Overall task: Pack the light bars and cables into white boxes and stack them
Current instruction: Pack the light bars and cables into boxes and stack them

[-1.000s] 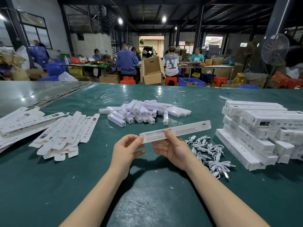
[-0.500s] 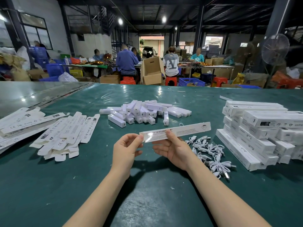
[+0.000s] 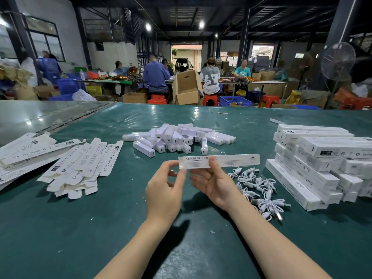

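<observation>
Your right hand (image 3: pixel 216 186) grips a white box (image 3: pixel 231 160), thumb on top, fingers beneath, your left hand (image 3: pixel 164 191) pinches its left end, cables (image 3: pixel 259 188) just right of your right fingers, light bars (image 3: pixel 177 138) beyond your fingertips

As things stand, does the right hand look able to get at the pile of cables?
Likely yes, once freed: the right hand holds the white box, but the cables lie close beside its wrist with nothing between.
</observation>
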### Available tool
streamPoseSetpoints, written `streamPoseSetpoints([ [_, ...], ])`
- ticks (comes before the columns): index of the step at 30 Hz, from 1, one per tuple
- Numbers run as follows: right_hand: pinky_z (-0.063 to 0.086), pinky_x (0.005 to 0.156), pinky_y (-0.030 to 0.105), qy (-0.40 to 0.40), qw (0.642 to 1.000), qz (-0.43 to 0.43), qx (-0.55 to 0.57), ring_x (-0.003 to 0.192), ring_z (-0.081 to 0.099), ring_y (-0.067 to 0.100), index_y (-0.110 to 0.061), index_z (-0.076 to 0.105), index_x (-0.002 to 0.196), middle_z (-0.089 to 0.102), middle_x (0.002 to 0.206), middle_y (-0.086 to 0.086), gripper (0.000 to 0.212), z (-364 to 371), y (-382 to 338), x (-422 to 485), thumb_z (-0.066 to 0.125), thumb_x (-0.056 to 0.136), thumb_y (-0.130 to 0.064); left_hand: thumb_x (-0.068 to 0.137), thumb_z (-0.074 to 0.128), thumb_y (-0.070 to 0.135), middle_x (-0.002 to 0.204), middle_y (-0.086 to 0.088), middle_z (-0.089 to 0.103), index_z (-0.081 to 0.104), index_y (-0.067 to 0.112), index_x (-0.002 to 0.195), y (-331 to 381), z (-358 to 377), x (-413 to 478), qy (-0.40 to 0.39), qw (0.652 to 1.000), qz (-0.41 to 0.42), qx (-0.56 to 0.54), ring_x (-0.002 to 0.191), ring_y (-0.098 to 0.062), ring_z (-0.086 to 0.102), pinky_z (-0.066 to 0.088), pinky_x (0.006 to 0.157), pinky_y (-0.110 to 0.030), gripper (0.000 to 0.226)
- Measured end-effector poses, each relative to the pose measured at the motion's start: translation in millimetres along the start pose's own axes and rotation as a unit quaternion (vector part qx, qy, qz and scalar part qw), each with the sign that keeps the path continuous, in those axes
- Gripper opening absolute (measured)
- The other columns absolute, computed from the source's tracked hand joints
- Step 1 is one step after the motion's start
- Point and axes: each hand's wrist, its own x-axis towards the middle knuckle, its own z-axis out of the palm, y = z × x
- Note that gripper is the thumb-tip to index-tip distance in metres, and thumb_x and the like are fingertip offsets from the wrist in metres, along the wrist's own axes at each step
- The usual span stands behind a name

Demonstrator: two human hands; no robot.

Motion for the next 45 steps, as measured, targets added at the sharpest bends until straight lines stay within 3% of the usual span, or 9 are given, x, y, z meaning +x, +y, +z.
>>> streamPoseSetpoints([
  [6, 0.054, 0.061, 0.023, 0.006, 1.000, -0.001, 0.026, 0.063, 0.069, 0.012, -0.012, 0.062, 0.095, 0.072, 0.071, 0.000, 0.039, 0.3, -1.1, -0.9, 0.043, 0.081, -0.044, 0.066, 0.058, 0.028, 0.117, 0.016, 0.054, 0.061, 0.022, 0.114, 1.4, -1.1, -1.1, -0.053, 0.997, 0.029, 0.039, 0.099, -0.009, 0.057, 0.048, 0.077, -0.021, 0.049],
  [12, 0.048, 0.062, 0.027, 0.035, 0.996, 0.002, 0.084, 0.063, 0.069, 0.012, -0.015, 0.062, 0.092, 0.073, 0.072, -0.003, 0.037, 1.1, 0.0, -1.2, 0.043, 0.083, -0.045, 0.060, 0.052, 0.021, 0.135, 0.018, 0.040, 0.036, 0.054, 0.118, 10.8, 4.2, -6.5, -0.157, 0.984, -0.036, -0.069, 0.119, -0.006, 0.046, 0.042, 0.094, -0.021, 0.069],
  [22, 0.054, 0.054, 0.021, 0.067, 0.993, -0.026, 0.090, 0.057, 0.067, 0.013, -0.012, 0.062, 0.088, 0.072, 0.069, 0.002, 0.028, 4.1, 3.9, 1.4, 0.048, 0.086, -0.037, 0.061, 0.053, 0.022, 0.118, 0.032, 0.043, 0.039, 0.058, 0.112, 2.7, -0.6, 4.8, -0.199, 0.973, -0.076, -0.089, 0.106, 0.010, 0.047, 0.041, 0.087, -0.012, 0.064],
  [27, 0.053, 0.071, 0.031, -0.004, 0.997, -0.064, -0.051, 0.076, 0.065, 0.027, 0.004, 0.061, 0.104, 0.069, 0.090, 0.017, 0.051, 19.5, 11.7, -5.2, 0.058, 0.072, -0.035, 0.085, 0.063, 0.005, 0.091, 0.001, 0.068, 0.048, 0.025, 0.104, -1.7, 3.6, 9.2, -0.092, 0.930, -0.222, -0.279, 0.075, -0.004, 0.066, 0.054, 0.069, -0.018, 0.032],
  [31, 0.051, 0.056, 0.025, 0.037, 0.997, -0.055, -0.032, 0.056, 0.063, 0.014, -0.012, 0.060, 0.093, 0.070, 0.076, 0.001, 0.035, 26.5, 10.3, -4.5, 0.061, 0.068, -0.036, 0.090, 0.056, 0.010, 0.079, -0.004, 0.060, 0.053, 0.013, 0.087, -8.2, -11.8, 27.3, 0.033, 0.873, -0.329, -0.359, 0.069, -0.012, 0.058, 0.054, 0.058, -0.019, 0.006],
  [35, 0.053, 0.051, 0.024, 0.120, 0.987, -0.082, 0.062, 0.057, 0.064, 0.012, -0.013, 0.055, 0.089, 0.065, 0.078, 0.004, 0.010, 11.9, -0.9, -1.6, 0.054, 0.086, -0.004, 0.090, 0.054, 0.006, 0.075, -0.002, 0.058, 0.054, 0.016, 0.081, -16.6, -35.9, 42.7, 0.120, 0.835, -0.332, -0.422, 0.068, -0.012, 0.055, 0.056, 0.058, -0.020, 0.014],
  [38, 0.055, 0.052, 0.023, 0.069, 0.995, -0.067, 0.001, 0.059, 0.066, 0.013, -0.010, 0.065, 0.072, 0.068, 0.070, 0.003, 0.029, 18.9, 8.3, -1.9, 0.054, 0.080, 0.015, 0.089, 0.055, 0.005, 0.075, 0.002, 0.062, 0.055, 0.020, 0.082, -12.5, -28.6, 39.9, 0.072, 0.842, -0.319, -0.428, 0.072, -0.012, 0.058, 0.055, 0.065, -0.030, 0.016],
  [42, 0.054, 0.057, 0.022, 0.026, 0.991, -0.070, -0.109, 0.067, 0.063, 0.013, -0.017, 0.071, 0.070, 0.069, 0.071, -0.003, 0.025, 33.0, 15.6, 0.7, 0.060, 0.083, 0.001, 0.087, 0.060, 0.012, 0.066, 0.002, 0.068, 0.057, 0.013, 0.085, -8.8, -12.6, 27.6, 0.017, 0.855, -0.349, -0.383, 0.062, -0.012, 0.066, 0.055, 0.053, -0.025, 0.004],
  [45, 0.048, 0.082, 0.024, 0.205, 0.882, -0.167, -0.391, 0.093, 0.058, 0.018, -0.014, 0.069, 0.088, 0.067, 0.094, 0.000, 0.010, 20.0, 14.1, 19.2, 0.061, 0.084, -0.008, 0.091, 0.056, 0.015, 0.077, -0.001, 0.065, 0.055, 0.015, 0.086, -13.5, -17.7, 32.5, 0.106, 0.813, -0.381, -0.427, 0.069, -0.013, 0.062, 0.055, 0.049, -0.022, 0.005],
])
